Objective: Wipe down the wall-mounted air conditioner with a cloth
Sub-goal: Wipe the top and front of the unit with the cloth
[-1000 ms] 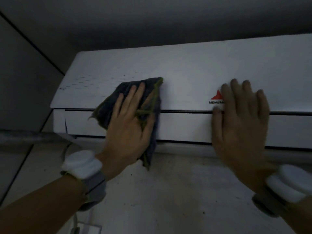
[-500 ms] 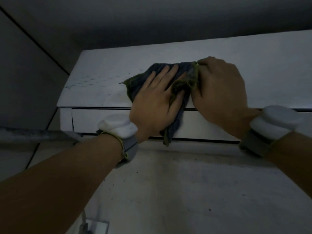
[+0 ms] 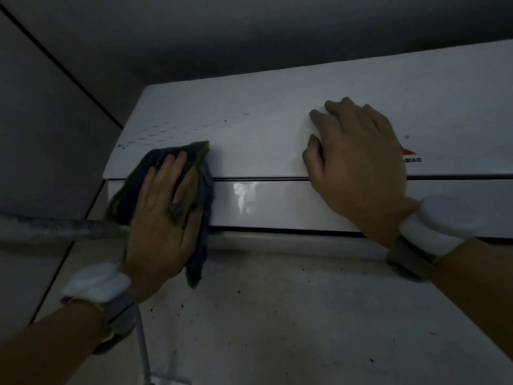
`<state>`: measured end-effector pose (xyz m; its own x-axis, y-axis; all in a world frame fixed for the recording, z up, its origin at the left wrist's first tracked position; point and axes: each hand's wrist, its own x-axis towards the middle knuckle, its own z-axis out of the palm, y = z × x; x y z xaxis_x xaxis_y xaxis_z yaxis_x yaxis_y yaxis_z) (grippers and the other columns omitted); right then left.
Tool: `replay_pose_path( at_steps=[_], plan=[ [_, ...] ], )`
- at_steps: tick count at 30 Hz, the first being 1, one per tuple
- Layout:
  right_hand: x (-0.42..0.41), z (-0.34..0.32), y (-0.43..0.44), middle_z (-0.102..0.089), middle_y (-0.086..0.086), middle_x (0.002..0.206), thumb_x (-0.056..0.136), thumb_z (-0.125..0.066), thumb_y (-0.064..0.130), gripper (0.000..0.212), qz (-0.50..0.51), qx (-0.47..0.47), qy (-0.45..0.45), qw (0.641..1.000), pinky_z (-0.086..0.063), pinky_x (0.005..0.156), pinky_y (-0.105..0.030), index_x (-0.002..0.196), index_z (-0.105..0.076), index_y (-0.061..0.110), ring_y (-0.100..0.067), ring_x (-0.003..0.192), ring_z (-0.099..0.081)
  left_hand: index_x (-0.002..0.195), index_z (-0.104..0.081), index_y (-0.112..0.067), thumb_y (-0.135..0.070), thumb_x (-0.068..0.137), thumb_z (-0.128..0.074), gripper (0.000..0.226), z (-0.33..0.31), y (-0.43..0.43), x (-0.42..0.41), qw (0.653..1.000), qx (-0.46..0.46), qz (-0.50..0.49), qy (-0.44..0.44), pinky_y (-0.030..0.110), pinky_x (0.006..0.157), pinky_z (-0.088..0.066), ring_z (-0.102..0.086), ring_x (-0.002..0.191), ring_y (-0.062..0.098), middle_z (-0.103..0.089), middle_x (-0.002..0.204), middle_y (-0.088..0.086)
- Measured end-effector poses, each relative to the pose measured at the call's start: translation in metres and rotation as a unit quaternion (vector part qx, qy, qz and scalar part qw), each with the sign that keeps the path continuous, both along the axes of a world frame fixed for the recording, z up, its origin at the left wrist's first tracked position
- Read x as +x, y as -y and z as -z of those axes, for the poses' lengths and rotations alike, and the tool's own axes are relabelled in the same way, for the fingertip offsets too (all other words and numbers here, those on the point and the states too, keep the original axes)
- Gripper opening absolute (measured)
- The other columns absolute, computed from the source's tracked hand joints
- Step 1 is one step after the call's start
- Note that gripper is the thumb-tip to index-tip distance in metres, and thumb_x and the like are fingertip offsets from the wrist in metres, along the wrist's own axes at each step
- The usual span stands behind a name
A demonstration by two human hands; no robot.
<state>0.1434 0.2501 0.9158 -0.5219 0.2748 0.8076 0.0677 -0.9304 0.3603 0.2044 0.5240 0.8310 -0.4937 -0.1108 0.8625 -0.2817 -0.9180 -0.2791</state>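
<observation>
Your left hand presses a dark cloth flat, fingers straight, against the left end of the white wall-mounted air conditioner. Your right hand, fingers relaxed and holding nothing, rests on its front panel, well right of the cloth.

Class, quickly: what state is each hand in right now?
Left hand: open, fingers straight, pressing the cloth against the air conditioner.
Right hand: open, resting on the front panel, holding nothing.

Dim light, grey ceiling, speckled pale wall, wrapped pipe at left, white cable below
</observation>
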Motion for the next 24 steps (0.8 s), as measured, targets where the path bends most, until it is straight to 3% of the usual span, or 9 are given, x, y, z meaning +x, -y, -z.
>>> replay_pose_path(
  at_steps=[2, 5, 8, 11, 14, 17, 19, 21, 24],
  plan=[
    [0.000, 0.000, 0.001, -0.060, -0.019, 0.130, 0.095, -0.037, 0.029, 0.045, -0.009, -0.005, 0.006, 1.000, -0.033, 0.111, -0.046, 0.126, -0.059, 0.004, -0.035, 0.123, -0.053, 0.150, -0.032, -0.002, -0.046, 0.103, -0.033, 0.064, -0.010, -0.008, -0.006, 0.990, -0.108, 0.082, -0.029, 0.056, 0.119, -0.026, -0.039, 0.138, 0.038, -0.042, 0.149, 0.013],
    [0.001, 0.001, 0.000, -0.061, -0.020, 0.128, 0.095, -0.039, 0.028, 0.044, -0.012, -0.011, 0.014, 1.000, -0.036, 0.109, -0.048, 0.125, -0.060, 0.003, -0.036, 0.122, -0.054, 0.123, -0.054, 0.015, -0.057, 0.103, -0.019, 0.082, -0.023, -0.028, -0.012, 0.969, -0.222, 0.085, -0.071, 0.064, 0.093, -0.045, -0.061, 0.094, 0.049, -0.066, 0.101, 0.033],
    [0.001, 0.001, 0.000, -0.060, -0.021, 0.128, 0.095, -0.040, 0.027, 0.043, -0.010, -0.012, 0.015, 1.000, -0.037, 0.109, -0.049, 0.124, -0.060, 0.002, -0.037, 0.123, -0.054, 0.122, -0.052, 0.020, -0.065, 0.099, -0.010, 0.097, -0.028, -0.038, -0.021, 0.959, -0.235, 0.054, -0.147, 0.055, 0.103, -0.039, -0.056, 0.102, 0.047, -0.064, 0.103, 0.036],
    [0.000, 0.002, 0.000, -0.059, -0.022, 0.130, 0.095, -0.038, 0.027, 0.045, -0.011, -0.011, 0.005, 1.000, -0.036, 0.109, -0.051, 0.126, -0.059, 0.002, -0.037, 0.124, -0.053, 0.125, -0.054, 0.013, -0.038, 0.105, -0.033, 0.059, -0.030, -0.040, -0.028, 0.954, -0.256, 0.107, -0.114, 0.050, 0.107, -0.040, -0.058, 0.107, 0.043, -0.062, 0.118, 0.032],
    [-0.002, 0.002, -0.001, -0.059, -0.022, 0.131, 0.095, -0.037, 0.028, 0.046, -0.017, -0.009, -0.003, 1.000, -0.035, 0.110, -0.051, 0.127, -0.059, 0.003, -0.037, 0.125, -0.052, 0.092, -0.064, 0.018, -0.023, 0.106, -0.033, 0.053, -0.022, -0.033, -0.031, 0.965, -0.233, 0.096, -0.066, 0.064, 0.085, -0.049, -0.049, 0.060, 0.031, -0.063, 0.071, 0.029],
    [-0.002, 0.002, -0.002, -0.058, -0.022, 0.132, 0.095, -0.036, 0.028, 0.046, -0.014, -0.005, -0.009, 1.000, -0.035, 0.111, -0.051, 0.127, -0.058, 0.003, -0.037, 0.126, -0.051, 0.117, -0.057, 0.011, -0.048, 0.104, -0.034, 0.065, -0.001, 0.001, -0.024, 0.961, -0.210, 0.137, -0.114, 0.056, 0.104, -0.044, -0.062, 0.099, 0.043, -0.065, 0.104, 0.032],
    [-0.004, 0.004, -0.002, -0.058, -0.022, 0.133, 0.095, -0.036, 0.029, 0.047, -0.011, -0.003, -0.014, 1.000, -0.034, 0.111, -0.051, 0.129, -0.057, 0.004, -0.037, 0.127, -0.051, 0.147, -0.033, -0.019, -0.065, 0.098, -0.028, 0.068, 0.012, 0.037, -0.026, 0.970, -0.103, 0.176, -0.136, 0.045, 0.120, -0.027, -0.044, 0.136, 0.031, -0.047, 0.147, 0.009],
    [-0.005, 0.004, -0.001, -0.057, -0.021, 0.133, 0.095, -0.036, 0.029, 0.047, -0.008, 0.000, -0.021, 1.000, -0.033, 0.112, -0.050, 0.129, -0.057, 0.004, -0.037, 0.128, -0.050, 0.154, -0.012, -0.037, -0.050, 0.100, -0.034, 0.060, 0.014, 0.068, -0.030, 0.985, 0.020, 0.138, -0.098, 0.031, 0.125, -0.007, -0.018, 0.151, 0.013, -0.018, 0.162, -0.018],
    [-0.005, 0.001, 0.004, -0.055, -0.022, 0.137, 0.095, -0.040, 0.035, 0.050, 0.006, -0.011, -0.039, 0.999, -0.031, 0.113, -0.050, 0.132, -0.055, 0.005, -0.038, 0.131, -0.047, 0.155, -0.018, -0.024, -0.035, 0.101, -0.035, 0.058, -0.007, 0.105, -0.039, 0.985, 0.148, 0.032, -0.076, 0.038, 0.126, -0.002, -0.011, 0.153, 0.022, -0.017, 0.164, 0.002]
  ],
)
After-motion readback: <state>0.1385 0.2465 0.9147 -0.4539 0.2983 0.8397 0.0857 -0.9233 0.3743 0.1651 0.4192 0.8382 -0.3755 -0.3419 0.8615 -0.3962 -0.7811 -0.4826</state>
